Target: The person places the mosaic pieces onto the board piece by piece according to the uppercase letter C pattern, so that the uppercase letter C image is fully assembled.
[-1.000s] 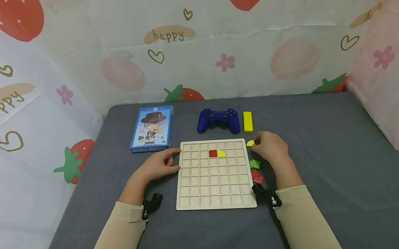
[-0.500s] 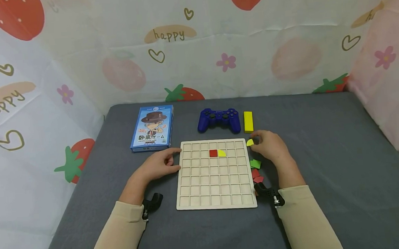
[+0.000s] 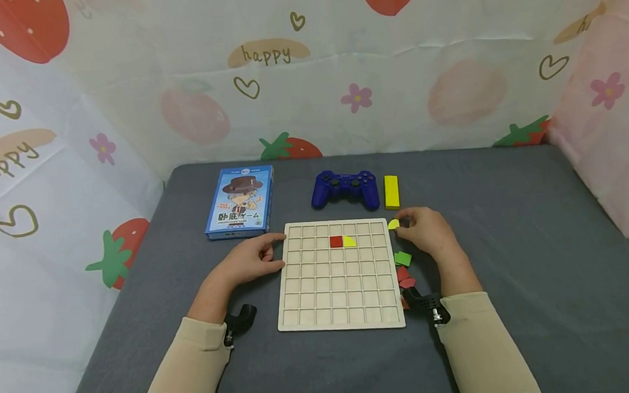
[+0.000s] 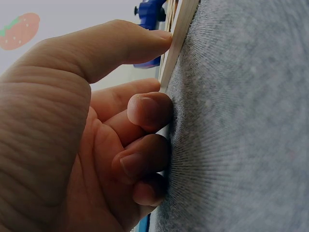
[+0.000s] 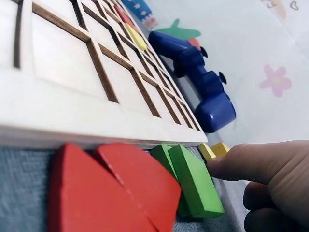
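Observation:
A pale wooden grid board (image 3: 312, 285) lies on the table, a red square piece (image 3: 336, 242) and a yellow quarter-round piece (image 3: 350, 241) side by side in its cells. My left hand (image 3: 246, 261) touches the board's left edge with thumb and forefinger apart; in the left wrist view its other fingers are bent near the cloth. Beside the board's upper right edge, my right hand (image 3: 426, 231) pinches a yellow rounded piece (image 3: 394, 224) between thumb and forefinger. Green pieces (image 5: 195, 183) and red pieces (image 5: 116, 188) lie along the right edge, nearer me.
Behind the board are a blue game controller (image 3: 344, 189) and a yellow oblong block (image 3: 391, 192). A blue card game box (image 3: 240, 203) lies at the back left. Grey cloth (image 3: 526, 248) covers the table, with a patterned curtain (image 3: 392, 57) beyond it.
My right hand's fingers shift slightly around the yellow rounded piece, which turns a little at the board's edge. The left hand and the board stay in place.

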The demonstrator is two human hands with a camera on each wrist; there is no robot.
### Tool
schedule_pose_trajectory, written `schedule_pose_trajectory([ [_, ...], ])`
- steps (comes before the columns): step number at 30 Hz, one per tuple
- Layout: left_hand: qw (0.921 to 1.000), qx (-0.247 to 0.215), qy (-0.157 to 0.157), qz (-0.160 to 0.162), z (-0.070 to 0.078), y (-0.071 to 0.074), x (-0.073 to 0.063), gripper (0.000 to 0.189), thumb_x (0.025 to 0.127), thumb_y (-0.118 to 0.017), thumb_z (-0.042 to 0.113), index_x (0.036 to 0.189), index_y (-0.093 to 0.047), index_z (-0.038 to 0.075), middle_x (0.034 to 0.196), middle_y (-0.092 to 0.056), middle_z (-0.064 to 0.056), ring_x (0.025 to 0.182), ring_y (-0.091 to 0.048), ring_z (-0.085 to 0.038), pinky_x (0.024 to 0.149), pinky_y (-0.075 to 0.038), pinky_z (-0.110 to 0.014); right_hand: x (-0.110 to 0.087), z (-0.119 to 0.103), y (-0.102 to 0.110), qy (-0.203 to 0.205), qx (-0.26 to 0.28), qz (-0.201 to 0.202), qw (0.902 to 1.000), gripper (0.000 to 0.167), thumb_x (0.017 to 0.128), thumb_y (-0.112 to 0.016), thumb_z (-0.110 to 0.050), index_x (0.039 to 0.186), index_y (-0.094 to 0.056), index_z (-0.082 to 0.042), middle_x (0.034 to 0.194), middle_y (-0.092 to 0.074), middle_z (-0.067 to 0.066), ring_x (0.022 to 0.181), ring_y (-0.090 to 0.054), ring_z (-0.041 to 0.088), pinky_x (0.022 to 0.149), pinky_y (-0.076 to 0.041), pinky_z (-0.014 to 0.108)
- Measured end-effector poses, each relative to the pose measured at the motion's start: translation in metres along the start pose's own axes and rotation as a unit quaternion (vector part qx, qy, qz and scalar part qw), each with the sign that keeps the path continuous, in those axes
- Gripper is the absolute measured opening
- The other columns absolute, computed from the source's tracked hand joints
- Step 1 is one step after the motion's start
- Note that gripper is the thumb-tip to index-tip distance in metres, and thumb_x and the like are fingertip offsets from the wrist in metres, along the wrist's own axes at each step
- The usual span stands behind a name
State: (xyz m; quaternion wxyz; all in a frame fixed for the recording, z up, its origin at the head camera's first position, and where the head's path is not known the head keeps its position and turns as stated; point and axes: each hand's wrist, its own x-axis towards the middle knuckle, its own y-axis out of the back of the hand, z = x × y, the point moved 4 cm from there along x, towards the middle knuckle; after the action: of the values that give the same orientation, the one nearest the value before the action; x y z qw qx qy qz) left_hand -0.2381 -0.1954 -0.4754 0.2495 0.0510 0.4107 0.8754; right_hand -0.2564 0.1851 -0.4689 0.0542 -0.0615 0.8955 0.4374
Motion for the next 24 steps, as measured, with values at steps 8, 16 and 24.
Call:
schedule_pose_trajectory([
  [8,1.0000,0.005,-0.002,0.001,0.000,0.000,0.000,0.059,0.093,-0.076,0.025,0.145,-0.056,0.009,0.070,-0.050,0.003,0.062,-0.045,-0.013,0.066,-0.038,-0.034,-0.004,-0.007,0.008,-0.004,-0.005,0.013,0.9999,0.039,0.097,-0.070,-0.023,0.131,-0.068,-0.005,0.069,-0.049,0.004,0.055,-0.044,0.019,0.053,-0.035,0.034],
  [16,1.0000,0.006,0.000,0.002,-0.001,-0.001,0.001,0.059,0.093,-0.076,0.026,0.145,-0.056,0.009,0.070,-0.050,0.003,0.062,-0.045,-0.013,0.067,-0.039,-0.034,-0.011,-0.020,0.024,0.017,-0.018,0.040,0.9989,0.040,0.097,-0.070,-0.023,0.133,-0.068,-0.004,0.068,-0.048,0.005,0.053,-0.043,0.019,0.051,-0.034,0.034],
  [24,1.0000,0.007,-0.002,0.003,-0.002,-0.001,0.001,0.059,0.093,-0.076,0.026,0.145,-0.057,0.009,0.071,-0.051,0.003,0.063,-0.045,-0.013,0.067,-0.039,-0.034,-0.020,-0.033,0.036,0.034,-0.019,0.054,0.9978,0.041,0.099,-0.068,-0.024,0.135,-0.066,-0.006,0.067,-0.046,0.005,0.053,-0.039,0.020,0.051,-0.032,0.034],
])
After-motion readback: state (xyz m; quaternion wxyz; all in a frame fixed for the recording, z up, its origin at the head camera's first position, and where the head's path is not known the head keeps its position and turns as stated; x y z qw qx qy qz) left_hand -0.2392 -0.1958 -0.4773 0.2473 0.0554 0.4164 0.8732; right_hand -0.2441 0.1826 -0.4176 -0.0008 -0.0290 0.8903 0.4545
